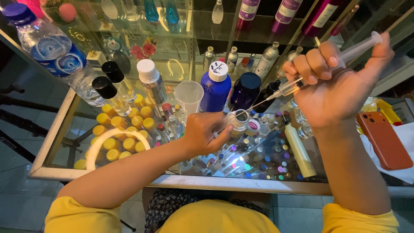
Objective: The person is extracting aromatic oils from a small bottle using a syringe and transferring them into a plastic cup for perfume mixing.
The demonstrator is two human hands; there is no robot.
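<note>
The left hand [202,131] steadies a small clear glass vial [239,121] on the glass tabletop [241,183]; right-hand fingers [317,64] grasp a clear plastic syringe [327,64], needle angled into its mouth.

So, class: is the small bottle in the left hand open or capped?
Open: the syringe needle enters the uncapped mouth of the small bottle, held by the left hand.

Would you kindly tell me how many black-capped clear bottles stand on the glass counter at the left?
2: one black-capped bottle stands further back, and the other black-capped bottle stands just in front of it, beside the yellow caps. Others may be hidden among the clutter.
</note>
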